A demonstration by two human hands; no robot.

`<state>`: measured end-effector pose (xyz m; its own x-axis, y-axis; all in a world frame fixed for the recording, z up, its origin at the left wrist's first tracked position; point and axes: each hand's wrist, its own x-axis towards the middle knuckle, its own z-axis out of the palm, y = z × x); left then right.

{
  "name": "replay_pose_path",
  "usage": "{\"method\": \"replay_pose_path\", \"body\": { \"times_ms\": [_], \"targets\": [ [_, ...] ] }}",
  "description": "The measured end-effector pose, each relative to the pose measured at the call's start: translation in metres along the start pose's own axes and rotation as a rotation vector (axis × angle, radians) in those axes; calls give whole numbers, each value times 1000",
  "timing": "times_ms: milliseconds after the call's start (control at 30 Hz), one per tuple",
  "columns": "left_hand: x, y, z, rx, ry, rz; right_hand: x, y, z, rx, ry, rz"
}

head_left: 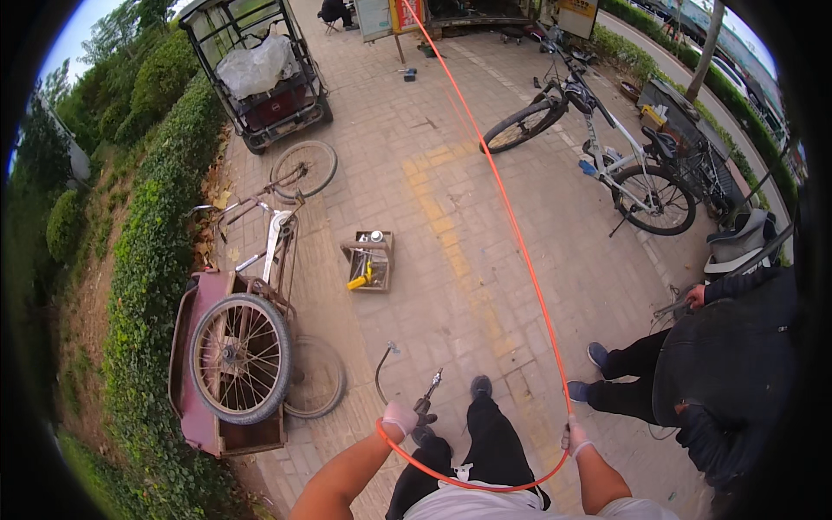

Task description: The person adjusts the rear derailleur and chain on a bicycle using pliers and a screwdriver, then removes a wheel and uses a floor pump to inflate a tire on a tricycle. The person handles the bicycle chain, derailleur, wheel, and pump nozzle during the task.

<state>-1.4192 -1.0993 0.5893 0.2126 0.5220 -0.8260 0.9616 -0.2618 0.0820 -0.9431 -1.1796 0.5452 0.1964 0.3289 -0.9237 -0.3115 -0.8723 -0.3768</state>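
My left hand, in a thin pale glove, is closed around a black air gun with a metal tip. A short black hose curves up beside it and ends in a small metal fitting. From my left wrist a long orange air hose loops across my lap to my right hand. That gloved hand is closed on the hose, which runs taut from there toward the far end of the pavement. Ahead lies a wooden tool tray with a yellow-handled tool and a can in it.
On the left, an overturned cargo tricycle rests with its wheel upward beside a hedge. A white bicycle stands at right. Another person in dark clothes is close on my right. A three-wheeled cart stands far left.
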Motion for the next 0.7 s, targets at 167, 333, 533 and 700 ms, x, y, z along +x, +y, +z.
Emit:
{"method": "replay_pose_path", "body": {
  "times_ms": [167, 333, 533, 700],
  "targets": [
    [-29, -9, 1, -13, 123, 46, -53, -99, 141, 588, -656, 48],
    [-32, -22, 6, 5, 147, 27, -176, -119, 296, 656, -1165, -21],
    [-1, -16, 10, -512, 703, -69, -179, -79, 414, 273, -1159, 25],
    [0, 12, -31, -476, 778, 12, -98, -76, 487, -714, -970, -93]
  ]
}}
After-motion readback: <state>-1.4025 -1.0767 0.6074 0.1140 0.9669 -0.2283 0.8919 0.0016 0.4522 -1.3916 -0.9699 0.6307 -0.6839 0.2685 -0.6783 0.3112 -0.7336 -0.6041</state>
